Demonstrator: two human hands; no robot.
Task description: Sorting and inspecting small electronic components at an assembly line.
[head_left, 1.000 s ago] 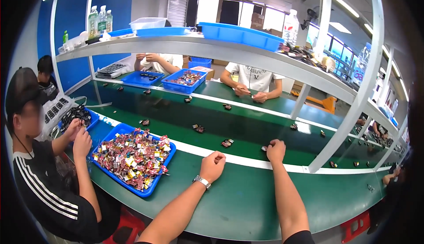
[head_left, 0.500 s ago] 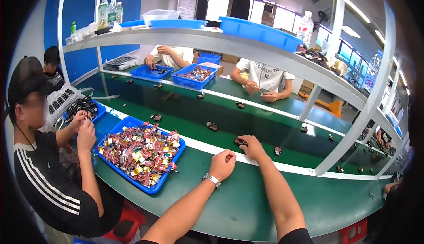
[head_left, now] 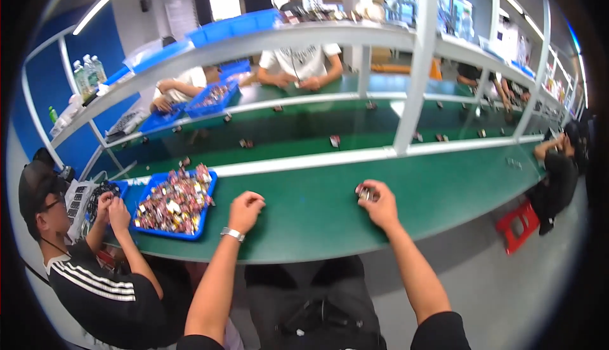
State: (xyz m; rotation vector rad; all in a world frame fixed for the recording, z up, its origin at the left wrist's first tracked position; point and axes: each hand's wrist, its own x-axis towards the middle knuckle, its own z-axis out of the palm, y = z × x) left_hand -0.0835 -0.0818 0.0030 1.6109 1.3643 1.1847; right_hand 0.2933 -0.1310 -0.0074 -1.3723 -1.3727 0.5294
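My right hand (head_left: 380,205) is closed on a small electronic part (head_left: 365,192), dark with a reddish edge and shiny bits, held above the green tabletop (head_left: 304,199). My left hand (head_left: 246,212), with a metal watch on its wrist, hovers over the near side of the bench with its fingers curled together. Whatever it may hold is hidden. Left of it stands a blue tray (head_left: 202,226) heaped with small red, white and yellow wrapped parts (head_left: 174,204).
Behind a white rail (head_left: 304,161), a dark green belt (head_left: 285,144) carries scattered small parts (head_left: 334,141). A white shelf post (head_left: 415,77) rises at right centre. A co-worker (head_left: 95,274) sits close on my left; others sit across. A red stool (head_left: 519,226) stands at right.
My view has swung right. My right hand has lifted a small part off the belt and brought it back over the bench. My left hand has moved apart from the right, its fingers still curled.
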